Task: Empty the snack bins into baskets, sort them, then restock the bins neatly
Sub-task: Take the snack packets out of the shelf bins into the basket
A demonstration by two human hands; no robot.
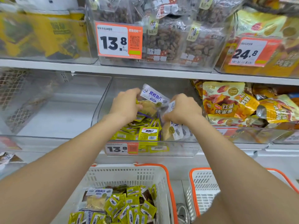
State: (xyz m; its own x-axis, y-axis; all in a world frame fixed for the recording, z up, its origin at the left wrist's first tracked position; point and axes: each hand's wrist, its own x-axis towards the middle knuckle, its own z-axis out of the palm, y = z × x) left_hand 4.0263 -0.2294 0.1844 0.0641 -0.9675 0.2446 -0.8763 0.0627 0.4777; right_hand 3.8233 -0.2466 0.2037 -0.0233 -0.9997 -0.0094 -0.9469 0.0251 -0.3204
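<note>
Both my hands reach into the clear middle bin (103, 110) on the lower shelf. My left hand (126, 104) grips a white-and-blue fish snack packet (153, 96) held up over the bin. My right hand (184, 107) holds more white packets (178, 130) at the bin's right side. Small yellow packets (145, 131) lie stacked at the bin's front. Below, a white basket (129, 175) with an orange rim holds several yellow packets (129, 206) and a white fish packet (98, 193). A second white basket (203, 188) stands to its right; my right forearm hides part of it.
The clear bin (53, 107) to the left holds nothing I can see. The bin to the right is full of orange sweet-potato bags (226, 101). The upper shelf carries bins of dried fruit bags (169, 38) with price tags (119, 40). A shoe (182, 210) shows between the baskets.
</note>
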